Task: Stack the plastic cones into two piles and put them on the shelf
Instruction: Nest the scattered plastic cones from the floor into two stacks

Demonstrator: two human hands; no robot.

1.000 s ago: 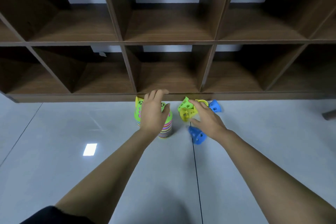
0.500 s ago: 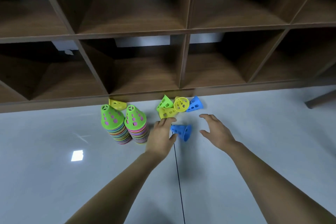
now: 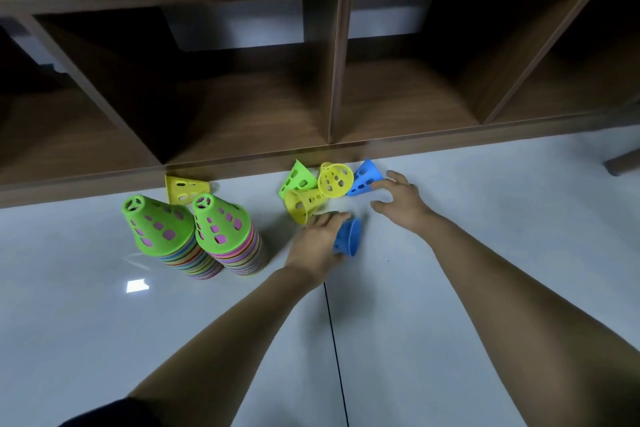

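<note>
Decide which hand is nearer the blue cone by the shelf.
Right. The right hand is just beside that blue cone; the left hand holds the other blue cone, nearer the person.

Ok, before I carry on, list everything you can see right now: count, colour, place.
left stack: 1, green cone over many-coloured rims, upright on the floor
right stack: 1, same colours, upright beside it
lone yellow cone: 1, yellow, on its side at the shelf base behind the stacks
green cone: 1, green, in the loose cluster by the shelf
clustered yellow cones: 2, yellow, same cluster
far blue cone: 1, blue, cluster's right end
near blue cone: 1, blue, on its side, nearest the camera
shelf: 1, dark brown wood, across the top
floor: light grey, glossy
furniture leg: 1, dark brown, right edge
left hand: 1, against the near blue cone, grip unclear
right hand: 1, fingers spread, beside the far blue cone
</note>
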